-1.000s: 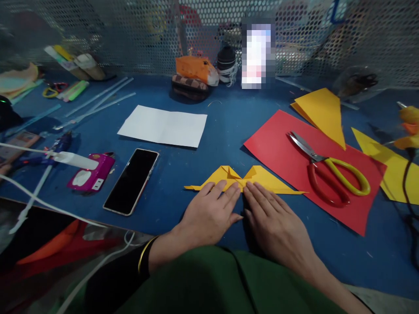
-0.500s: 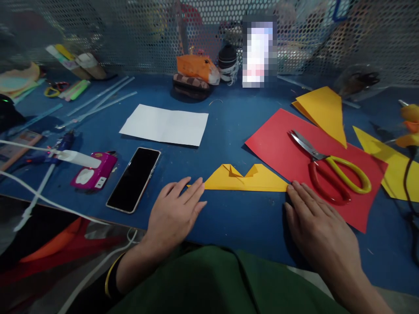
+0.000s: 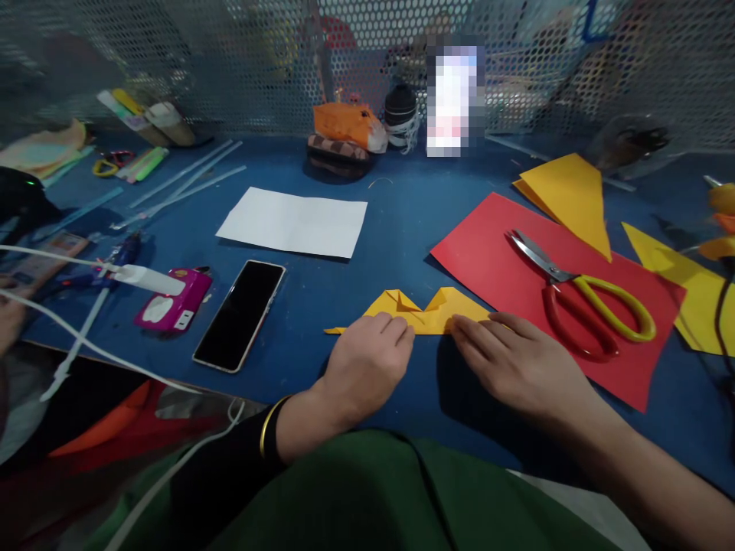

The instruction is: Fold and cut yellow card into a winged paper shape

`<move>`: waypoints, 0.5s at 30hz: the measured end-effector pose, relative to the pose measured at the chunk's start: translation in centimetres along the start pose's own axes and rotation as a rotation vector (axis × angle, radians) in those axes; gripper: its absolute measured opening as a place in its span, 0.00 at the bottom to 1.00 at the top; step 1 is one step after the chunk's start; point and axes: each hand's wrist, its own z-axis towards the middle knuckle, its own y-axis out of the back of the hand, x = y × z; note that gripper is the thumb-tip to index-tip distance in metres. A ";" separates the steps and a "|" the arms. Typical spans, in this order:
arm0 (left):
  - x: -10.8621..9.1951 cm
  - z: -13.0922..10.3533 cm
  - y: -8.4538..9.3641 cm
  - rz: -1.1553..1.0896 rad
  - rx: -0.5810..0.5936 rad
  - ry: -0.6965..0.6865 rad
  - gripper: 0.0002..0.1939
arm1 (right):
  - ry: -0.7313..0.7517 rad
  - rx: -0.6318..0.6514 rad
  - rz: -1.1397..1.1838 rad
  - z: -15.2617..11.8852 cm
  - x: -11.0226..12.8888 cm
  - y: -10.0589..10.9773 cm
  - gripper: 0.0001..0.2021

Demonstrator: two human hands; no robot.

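A folded yellow paper (image 3: 433, 312) lies near the table's front edge, with a notch and small folded flaps along its upper side. My left hand (image 3: 367, 356) is closed on its left part, fingers curled over the lower edge; the thumb is hidden. On the right part, my right hand (image 3: 511, 356) has its fingers pressed together at the lower edge, its thumb also out of sight. The paper's thin left tip sticks out beyond my left hand. Red-and-yellow-handled scissors (image 3: 566, 279) rest on a red sheet (image 3: 488, 256) beside my right hand.
Left of my hands lie a black phone (image 3: 241, 314), a magenta plug adapter (image 3: 175, 298) with white cables and a white sheet (image 3: 295, 222). More yellow paper (image 3: 566, 191) is at the right. An orange pouch (image 3: 344, 125) stands by the mesh wall. Another person's hand (image 3: 8, 317) shows far left.
Both my hands have moved inward from the ends of the yellow paper. My left fingers have curled onto it, and my right fingers have come over its lower edge. Another person's hand has appeared far left.
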 end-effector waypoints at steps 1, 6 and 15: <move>0.0 0.0 0.0 0.005 0.006 0.000 0.11 | 0.000 0.002 0.011 0.1 0.1 -0.1 0.14; 0.3 -0.2 -0.1 -0.002 0.000 -0.010 0.10 | -0.027 -0.021 0.018 0.2 0.3 -0.5 0.13; 0.4 -0.1 -0.4 -0.033 -0.094 -0.002 0.10 | -0.113 -0.032 0.100 0.0 1.0 -0.1 0.14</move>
